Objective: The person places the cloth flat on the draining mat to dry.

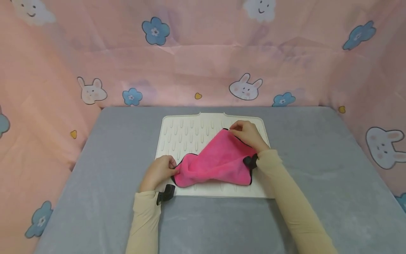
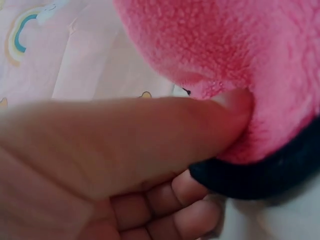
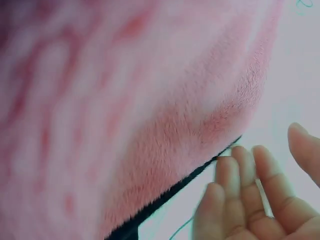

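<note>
A pink fleecy towel (image 1: 219, 158) with black edging lies rumpled over a white ridged mat (image 1: 177, 135). Its near left corner is between the thumb and fingers of my left hand (image 1: 160, 171), and the left wrist view shows the thumb pressing into the pile (image 2: 280, 100). My right hand (image 1: 248, 134) is at the towel's far corner. In the right wrist view, the fingers (image 3: 232, 192) are nearly straight beside the black edge, with the thumb apart from them. Part of the towel's right side is hidden under the right wrist.
Grey cloth covers the table (image 1: 104, 183) around the mat. A pink curtain (image 1: 196, 63) printed with rabbits, flowers and clouds hangs behind the table and at both sides. Each wrist wears a small black camera mount (image 1: 166, 193).
</note>
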`<state>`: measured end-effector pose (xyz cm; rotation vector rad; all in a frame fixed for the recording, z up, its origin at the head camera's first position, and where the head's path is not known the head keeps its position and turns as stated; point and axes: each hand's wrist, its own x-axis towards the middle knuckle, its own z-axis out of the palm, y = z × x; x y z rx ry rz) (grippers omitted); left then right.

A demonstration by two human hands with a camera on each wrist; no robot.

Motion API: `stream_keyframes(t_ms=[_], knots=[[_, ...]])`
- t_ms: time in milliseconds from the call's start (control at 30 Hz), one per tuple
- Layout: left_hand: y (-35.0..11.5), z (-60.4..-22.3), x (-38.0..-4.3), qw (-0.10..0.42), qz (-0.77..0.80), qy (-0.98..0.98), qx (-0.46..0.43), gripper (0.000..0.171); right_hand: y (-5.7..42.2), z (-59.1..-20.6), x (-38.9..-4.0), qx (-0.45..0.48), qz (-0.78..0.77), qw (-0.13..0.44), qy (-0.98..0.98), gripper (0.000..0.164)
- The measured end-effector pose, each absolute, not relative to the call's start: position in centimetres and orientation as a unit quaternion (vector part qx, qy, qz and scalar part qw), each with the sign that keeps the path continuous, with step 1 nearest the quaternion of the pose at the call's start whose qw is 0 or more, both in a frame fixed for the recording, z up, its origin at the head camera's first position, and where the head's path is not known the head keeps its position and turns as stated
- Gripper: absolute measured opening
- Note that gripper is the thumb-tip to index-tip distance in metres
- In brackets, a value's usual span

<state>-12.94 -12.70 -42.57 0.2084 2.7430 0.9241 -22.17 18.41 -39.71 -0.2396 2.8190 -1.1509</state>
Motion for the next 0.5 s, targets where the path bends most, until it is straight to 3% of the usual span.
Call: stream_keyframes(t_ms=[233, 500], knots=[[-13.3, -42.5, -12.8, 0.113, 0.365, 0.922, 0.067, 0.016, 17.8, -40.8, -22.8, -0.07, -0.361, 0.051, 0.928, 0.031], [-14.4, -42.9, -13.0, 0.091, 0.401, 0.91, 0.052, 0.015, 18.8, -40.6, -22.4, -0.073, -0.428, 0.062, 0.899, 0.018]])
